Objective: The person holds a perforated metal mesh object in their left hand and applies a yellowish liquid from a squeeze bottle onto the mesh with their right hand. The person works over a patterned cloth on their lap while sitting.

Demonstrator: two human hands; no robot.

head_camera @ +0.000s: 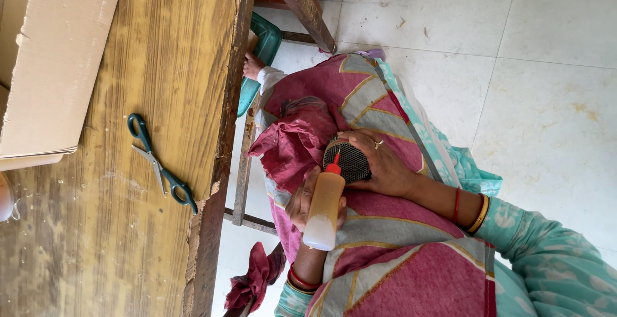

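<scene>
Head view: left hand (302, 202) clenched round glue bottle (323, 208), red nozzle touching black mesh disc (350, 160); right hand (380, 163) grips disc on lap. Bottle likely soft, light, squeezable; hold mid-body. Disc looks stiff, grip rim

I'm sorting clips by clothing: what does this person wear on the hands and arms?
Both arms have light teal sleeves with a pale pattern. The right hand wears a ring, with a red bangle and a broad gold bangle at its wrist. The left hand has red and gold bangles at its wrist.
</scene>
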